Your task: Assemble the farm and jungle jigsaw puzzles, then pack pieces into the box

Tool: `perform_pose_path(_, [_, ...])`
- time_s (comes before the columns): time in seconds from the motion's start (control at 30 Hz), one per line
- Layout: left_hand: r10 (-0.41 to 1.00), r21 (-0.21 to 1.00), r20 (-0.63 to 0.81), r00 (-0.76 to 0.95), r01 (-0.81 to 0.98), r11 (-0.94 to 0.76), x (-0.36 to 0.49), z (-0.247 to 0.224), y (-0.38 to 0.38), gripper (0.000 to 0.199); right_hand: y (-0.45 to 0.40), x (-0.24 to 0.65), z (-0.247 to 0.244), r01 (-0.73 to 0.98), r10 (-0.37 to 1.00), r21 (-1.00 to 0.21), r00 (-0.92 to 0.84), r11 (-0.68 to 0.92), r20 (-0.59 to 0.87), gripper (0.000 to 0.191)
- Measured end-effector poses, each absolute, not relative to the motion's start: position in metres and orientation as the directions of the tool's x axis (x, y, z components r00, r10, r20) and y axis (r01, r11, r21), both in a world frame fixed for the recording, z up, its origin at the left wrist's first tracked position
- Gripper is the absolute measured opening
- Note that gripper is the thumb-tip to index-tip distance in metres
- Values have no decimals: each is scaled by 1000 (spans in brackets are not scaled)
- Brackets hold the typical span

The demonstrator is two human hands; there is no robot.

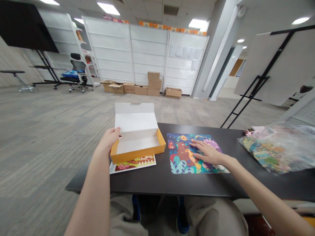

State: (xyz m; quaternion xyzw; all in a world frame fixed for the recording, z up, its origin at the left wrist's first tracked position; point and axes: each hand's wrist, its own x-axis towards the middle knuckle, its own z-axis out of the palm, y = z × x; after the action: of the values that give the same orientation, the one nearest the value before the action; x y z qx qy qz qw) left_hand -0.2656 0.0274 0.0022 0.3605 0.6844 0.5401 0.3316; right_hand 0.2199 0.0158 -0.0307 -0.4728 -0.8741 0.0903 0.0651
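An orange box (139, 154) with a white inside stands with its lid raised at the left of the black table. My left hand (110, 139) grips its left side, the thumb at the inner edge. The inside of the box looks bare. Partly under the box lies a colourful picture sheet (135, 164) with a white fence on it. To the right, my right hand (206, 152) rests with spread fingers on a flat colourful picture (180, 154) showing a brown animal among plants.
The black table (162, 183) has a clear plastic bag (278, 150) of colourful pieces at its right end. Beyond it are cardboard boxes (154, 84), an office chair (77, 70) and a whiteboard on a black stand (278, 65).
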Motion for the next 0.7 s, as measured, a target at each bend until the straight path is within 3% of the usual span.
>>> perform_pose_path(0.27, [873, 769, 54, -485, 578, 274, -265, 1, 35, 19, 64, 173, -1, 881, 886, -107, -463, 462, 15, 39])
perform_pose_path(0.4, [898, 489, 90, -431, 805, 337, -266, 0, 30, 47, 92, 144, -11, 869, 884, -165, -460, 467, 83, 31])
perform_pose_path(0.5, [923, 424, 120, -366, 859, 286, -265, 4, 24, 54, 102, 131, -27, 828, 858, -223, -497, 514, 128, 29])
perform_pose_path(0.6, [905, 388, 259, -336, 895, 221, -250, 21, 13, 56, 104, 126, -41, 800, 836, -244, -519, 548, 176, 37])
perform_pose_path(0.7, [806, 429, 514, -292, 902, 53, -209, 46, -3, 41, 103, 126, -46, 806, 836, -223, -518, 548, 181, 43])
